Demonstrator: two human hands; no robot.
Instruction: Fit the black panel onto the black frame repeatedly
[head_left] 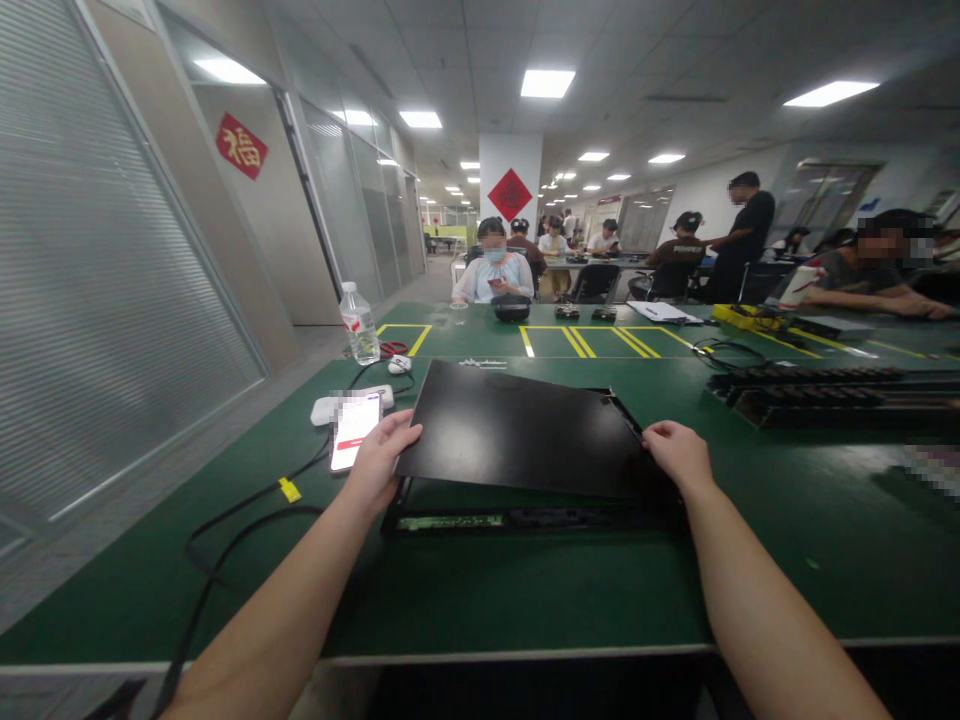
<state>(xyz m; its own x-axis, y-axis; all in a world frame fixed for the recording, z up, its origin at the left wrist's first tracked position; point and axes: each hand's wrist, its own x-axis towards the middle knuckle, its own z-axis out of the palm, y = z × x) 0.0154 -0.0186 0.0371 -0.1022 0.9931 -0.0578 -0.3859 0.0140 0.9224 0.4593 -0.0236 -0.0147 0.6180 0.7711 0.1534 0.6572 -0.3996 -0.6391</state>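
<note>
A flat, glossy black panel (517, 430) lies tilted over a black rectangular frame (555, 518), its left side raised higher. My left hand (382, 455) grips the panel's left edge, thumb on top and fingers underneath. At the right edge, my right hand (679, 452) is closed on the frame's side rim; whether it also touches the panel I cannot tell. Along the frame's near side a green circuit board strip (450, 522) shows in the gap. Most of the frame's inside is hidden under the panel.
Left on the green table (810, 590) are a lit phone (355, 435), a water bottle (360, 325), red-handled scissors (394, 349) and a black cable (247, 492). Black metal rails (840, 395) lie at right. A person (493, 270) sits opposite; others work farther back.
</note>
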